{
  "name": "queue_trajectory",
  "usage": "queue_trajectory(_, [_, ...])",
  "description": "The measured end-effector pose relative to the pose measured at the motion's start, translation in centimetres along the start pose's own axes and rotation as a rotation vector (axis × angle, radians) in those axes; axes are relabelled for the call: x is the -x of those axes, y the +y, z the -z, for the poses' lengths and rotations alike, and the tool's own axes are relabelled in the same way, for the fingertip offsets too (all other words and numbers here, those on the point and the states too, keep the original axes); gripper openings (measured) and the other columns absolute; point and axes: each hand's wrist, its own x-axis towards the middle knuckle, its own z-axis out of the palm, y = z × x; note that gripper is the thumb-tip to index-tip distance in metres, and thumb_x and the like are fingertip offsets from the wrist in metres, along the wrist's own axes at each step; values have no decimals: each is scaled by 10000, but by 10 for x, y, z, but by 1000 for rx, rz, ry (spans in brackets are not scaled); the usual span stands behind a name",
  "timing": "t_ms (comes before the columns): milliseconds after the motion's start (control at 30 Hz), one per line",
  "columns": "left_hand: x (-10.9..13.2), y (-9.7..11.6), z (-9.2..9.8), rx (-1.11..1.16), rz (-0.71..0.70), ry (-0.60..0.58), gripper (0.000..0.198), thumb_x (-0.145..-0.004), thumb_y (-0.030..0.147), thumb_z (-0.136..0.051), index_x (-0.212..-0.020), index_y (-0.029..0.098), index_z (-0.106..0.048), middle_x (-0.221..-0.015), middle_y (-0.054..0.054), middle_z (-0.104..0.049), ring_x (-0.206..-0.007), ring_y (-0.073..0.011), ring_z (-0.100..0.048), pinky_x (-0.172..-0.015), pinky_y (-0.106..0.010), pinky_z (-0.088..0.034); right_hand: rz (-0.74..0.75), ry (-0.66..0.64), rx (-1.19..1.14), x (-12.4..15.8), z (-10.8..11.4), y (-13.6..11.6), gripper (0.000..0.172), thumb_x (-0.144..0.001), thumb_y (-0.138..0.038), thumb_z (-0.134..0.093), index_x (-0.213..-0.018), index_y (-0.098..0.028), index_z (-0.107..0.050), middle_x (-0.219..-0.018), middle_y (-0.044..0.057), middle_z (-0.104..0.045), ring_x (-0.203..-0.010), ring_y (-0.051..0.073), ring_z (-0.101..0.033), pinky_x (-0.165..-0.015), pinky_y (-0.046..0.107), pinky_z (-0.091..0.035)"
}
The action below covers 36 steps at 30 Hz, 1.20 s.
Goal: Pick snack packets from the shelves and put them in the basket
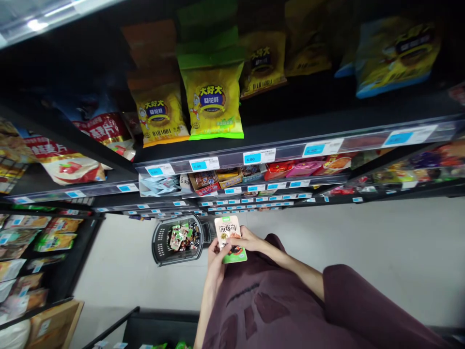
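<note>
Top shelf edge above pkt betw L grip & R grip

1. The packet lies before me, between my left fingers and right fingers.
2. Left of it, the basket stands on the floor, small packs inside.
3. Ahead, snack bags sit on a shelf; boxes lie below.

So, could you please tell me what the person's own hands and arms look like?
The left hand and right hand are ungloved, with bare forearms and no watch visible. The right sleeve is loose and dark purple; no left sleeve shows.
</note>
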Motion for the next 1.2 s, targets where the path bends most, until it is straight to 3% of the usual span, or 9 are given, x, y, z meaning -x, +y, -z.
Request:
queue_trajectory(267, [-2,-2,0,14,27,-27,530,-622,305,-855,-1092,180,-646,-1023,-105,-725,-877,-246,-704,-797,-352,-547,-27,20,15,-1,1,-3,373,-785,-434,-693,-1000,-131,-723,-892,62,-733,-756,174,-647,-660,256,-539])
queue_trajectory(700, [-8,-1,2,27,8,-7,438,-607,312,-860,-977,166,-676,-936,-82,-733,-804,-225,-706,-765,-352,-553,20,117,-86,-6,-5,-1,429,-791,-468,-688,-1072,-143,-684,-975,82,-732,-870,206,-668,-802,327,-544])
queue_trajectory(1200, [-13,-9,11,53,-14,-30,365,-644,261,-841,-961,160,-692,-934,-68,-730,-829,-200,-687,-782,-321,-536,81,105,109,-10,-1,1,371,-831,-450,-647,-1026,-137,-692,-976,83,-734,-850,203,-665,-764,308,-548])
